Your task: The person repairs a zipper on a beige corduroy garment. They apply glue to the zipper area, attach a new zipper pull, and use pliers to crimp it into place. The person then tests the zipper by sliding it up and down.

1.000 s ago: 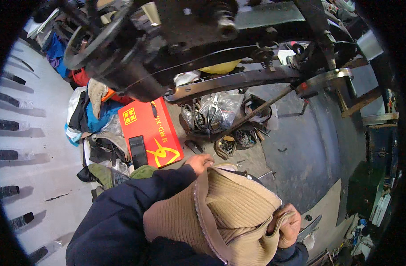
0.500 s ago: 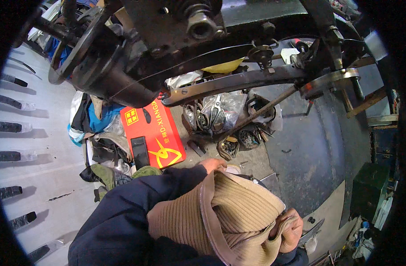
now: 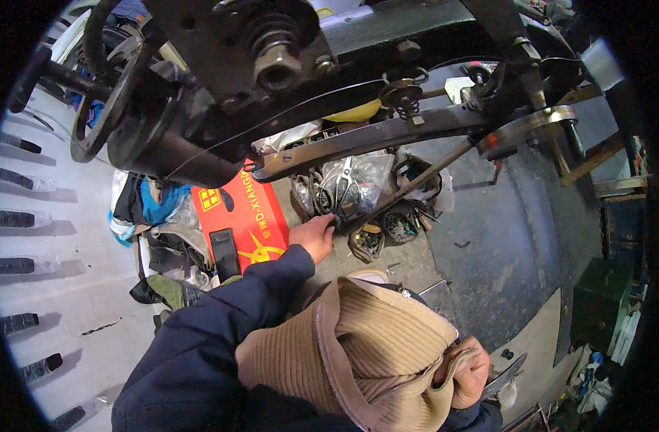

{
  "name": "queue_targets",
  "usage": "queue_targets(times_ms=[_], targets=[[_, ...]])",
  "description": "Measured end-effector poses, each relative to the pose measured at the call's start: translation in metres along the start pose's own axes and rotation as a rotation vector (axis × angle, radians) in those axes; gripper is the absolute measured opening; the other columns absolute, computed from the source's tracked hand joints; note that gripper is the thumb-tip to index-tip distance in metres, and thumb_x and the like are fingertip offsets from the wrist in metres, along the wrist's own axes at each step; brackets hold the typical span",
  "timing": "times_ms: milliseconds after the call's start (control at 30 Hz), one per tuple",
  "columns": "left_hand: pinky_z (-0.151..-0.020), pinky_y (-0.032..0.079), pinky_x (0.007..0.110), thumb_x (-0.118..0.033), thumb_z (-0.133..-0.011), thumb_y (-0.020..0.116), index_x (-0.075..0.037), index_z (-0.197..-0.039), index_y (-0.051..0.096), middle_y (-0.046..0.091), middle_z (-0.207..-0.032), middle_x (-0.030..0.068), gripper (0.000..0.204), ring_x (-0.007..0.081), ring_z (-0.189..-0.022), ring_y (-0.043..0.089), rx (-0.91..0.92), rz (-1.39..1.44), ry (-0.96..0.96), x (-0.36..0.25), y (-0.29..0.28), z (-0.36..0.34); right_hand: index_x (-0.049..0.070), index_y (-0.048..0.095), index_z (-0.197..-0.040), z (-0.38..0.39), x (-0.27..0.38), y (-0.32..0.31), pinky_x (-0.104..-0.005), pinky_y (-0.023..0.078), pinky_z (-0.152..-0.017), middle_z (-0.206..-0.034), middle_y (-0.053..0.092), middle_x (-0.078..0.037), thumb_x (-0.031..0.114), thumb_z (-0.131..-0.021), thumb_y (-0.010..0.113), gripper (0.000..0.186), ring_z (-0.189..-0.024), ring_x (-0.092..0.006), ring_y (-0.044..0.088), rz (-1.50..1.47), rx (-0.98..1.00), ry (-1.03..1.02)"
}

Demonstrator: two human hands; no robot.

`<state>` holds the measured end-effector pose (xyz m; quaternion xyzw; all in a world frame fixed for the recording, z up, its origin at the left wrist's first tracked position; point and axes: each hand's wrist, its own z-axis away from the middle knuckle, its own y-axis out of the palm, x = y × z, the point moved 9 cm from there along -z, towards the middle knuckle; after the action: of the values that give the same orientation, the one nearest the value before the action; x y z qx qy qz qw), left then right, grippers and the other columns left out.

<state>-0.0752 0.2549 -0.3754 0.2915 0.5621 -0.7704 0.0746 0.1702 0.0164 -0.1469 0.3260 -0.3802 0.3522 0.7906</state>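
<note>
My left hand [image 3: 314, 237] reaches forward with fingers apart and slightly bent; its fingertips are at the near edge of a cluster of bags, just below scissors [image 3: 344, 189] lying on a clear plastic bag [image 3: 367, 176]. Whether they touch anything I cannot tell. My right hand [image 3: 471, 374] pinches the edge of a beige ribbed knit garment [image 3: 387, 331] at the lower right. The garment has a zipper along its brown edge and is bunched close to my body, between my forearms.
A black metal machine [image 3: 373, 133] spans the upper view. A red box [image 3: 268, 209] and heaped cloth [image 3: 160, 201] lie left. Small containers [image 3: 365, 241] of parts sit centre. A dark mat [image 3: 509, 245] and green case [image 3: 596, 302] are right; a pale panel [image 3: 84, 288] is far left.
My left hand has left the garment's top edge and moved forward toward the bags and scissors. My right hand keeps hold of the garment. The view has shifted slightly.
</note>
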Motion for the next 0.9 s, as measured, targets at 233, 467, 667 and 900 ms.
queue_targets(times_ms=[233, 467, 667, 900], targets=[[-0.075, 0.055, 0.05, -0.023, -0.099, 0.054, -0.011, -0.135, 0.059, 0.07, -0.115, 0.0158, 0.038, 0.0388, -0.094, 0.069, 0.053, -0.151, 0.06, -0.001, 0.022, -0.002, -0.002, 0.058, -0.093, 0.003, -0.004, -0.006, -0.0328, 0.052, -0.057, -0.069, 0.068, -0.018, 0.032, -0.089, 0.079, 0.04, -0.057, -0.0238, 0.065, -0.005, 0.057, 0.017], [-0.068, 0.054, 0.053, -0.017, -0.095, 0.055, -0.012, -0.128, 0.065, 0.074, -0.095, 0.0162, 0.035, 0.0388, -0.081, 0.071, 0.11, -0.291, 0.146, -0.005, 0.028, -0.027, -0.003, 0.058, -0.093, 0.003, -0.002, -0.003, -0.0332, 0.052, -0.06, -0.075, 0.068, -0.017, 0.028, -0.091, 0.077, 0.036, -0.06, -0.0219, 0.064, -0.045, 0.075, 0.012], [-0.062, 0.054, 0.05, -0.019, -0.091, 0.057, -0.015, -0.113, 0.07, 0.074, -0.079, 0.0124, 0.026, 0.0355, -0.073, 0.072, 0.278, -0.554, 0.226, -0.008, 0.038, -0.048, -0.002, 0.056, -0.093, 0.003, -0.003, -0.002, -0.0316, 0.048, -0.055, -0.065, 0.065, -0.017, 0.03, -0.091, 0.076, 0.038, -0.055, -0.0208, 0.06, -0.062, 0.046, 0.003], [-0.066, 0.054, 0.05, -0.019, -0.086, 0.061, -0.014, -0.107, 0.068, 0.073, -0.078, 0.0118, 0.022, 0.0341, -0.076, 0.073, 0.328, -0.624, 0.27, -0.012, 0.043, -0.056, -0.002, 0.059, -0.09, 0.002, -0.008, -0.008, -0.0333, 0.048, -0.058, -0.066, 0.065, -0.017, 0.029, -0.09, 0.076, 0.035, -0.058, -0.021, 0.059, 0.009, 0.059, -0.025]])
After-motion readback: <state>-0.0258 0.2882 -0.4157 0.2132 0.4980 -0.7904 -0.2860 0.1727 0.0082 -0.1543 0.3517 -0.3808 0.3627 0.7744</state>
